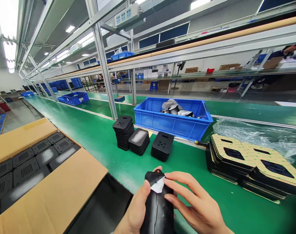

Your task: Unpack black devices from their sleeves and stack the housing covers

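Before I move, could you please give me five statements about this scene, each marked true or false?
1. The left hand grips a black item that has a white patch near its top. True.
2. The right hand hangs well away from it. False: the right hand's fingers touch its side.
3. Black stacked parts stand in front of a blue bin. True.
4. A lid covers that bin. False: its top is open, showing crumpled pieces.
5. Beige-faced panels lie at the right. True.
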